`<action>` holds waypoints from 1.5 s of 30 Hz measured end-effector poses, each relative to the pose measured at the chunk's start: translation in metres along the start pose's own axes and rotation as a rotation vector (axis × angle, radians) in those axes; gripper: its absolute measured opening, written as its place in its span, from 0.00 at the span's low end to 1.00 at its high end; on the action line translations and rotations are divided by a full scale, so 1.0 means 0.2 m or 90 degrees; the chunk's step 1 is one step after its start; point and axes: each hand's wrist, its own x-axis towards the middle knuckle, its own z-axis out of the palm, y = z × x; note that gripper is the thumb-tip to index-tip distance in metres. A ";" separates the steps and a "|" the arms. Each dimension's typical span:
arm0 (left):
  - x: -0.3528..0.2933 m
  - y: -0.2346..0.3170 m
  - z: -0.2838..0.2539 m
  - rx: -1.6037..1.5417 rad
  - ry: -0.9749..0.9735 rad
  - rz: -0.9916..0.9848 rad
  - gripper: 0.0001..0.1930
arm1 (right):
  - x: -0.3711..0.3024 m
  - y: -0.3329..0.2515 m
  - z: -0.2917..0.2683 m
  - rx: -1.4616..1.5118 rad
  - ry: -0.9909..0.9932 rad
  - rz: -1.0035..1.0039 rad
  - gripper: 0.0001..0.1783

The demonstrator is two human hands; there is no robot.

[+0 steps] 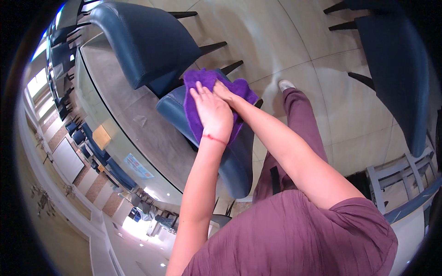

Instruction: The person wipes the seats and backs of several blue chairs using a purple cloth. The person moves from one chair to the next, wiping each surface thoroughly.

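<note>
A purple cloth (195, 117) is draped over the top of a dark blue padded chair (237, 163), its edges rumpled and hanging down. My left hand (214, 112) lies flat on the cloth with its fingers stretched out; a thin red string circles that wrist. Close beside it, my right hand (223, 92) presses into the cloth, its fingers together and partly sunk in the folds. Both hands touch the cloth at the chair's upper part. What lies beneath the cloth is hidden.
A second blue chair (147, 39) stands just beyond, against a grey table (129, 92) with a glassy edge. Another blue chair (396, 73) is at the right. My shoe (286, 84) rests on the tiled floor (340, 101). Farther left are more chairs and tables.
</note>
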 end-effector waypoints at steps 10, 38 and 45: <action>-0.51 0.62 0.21 0.264 -0.178 0.270 0.32 | -1.01 0.44 0.00 0.214 0.213 0.157 0.33; -1.00 0.37 0.44 -0.340 0.473 0.072 0.39 | -1.00 -0.58 -0.02 0.223 0.168 -0.306 0.22; -0.79 0.59 0.42 0.203 0.273 0.086 0.27 | -0.92 0.24 0.04 0.136 0.176 -0.086 0.27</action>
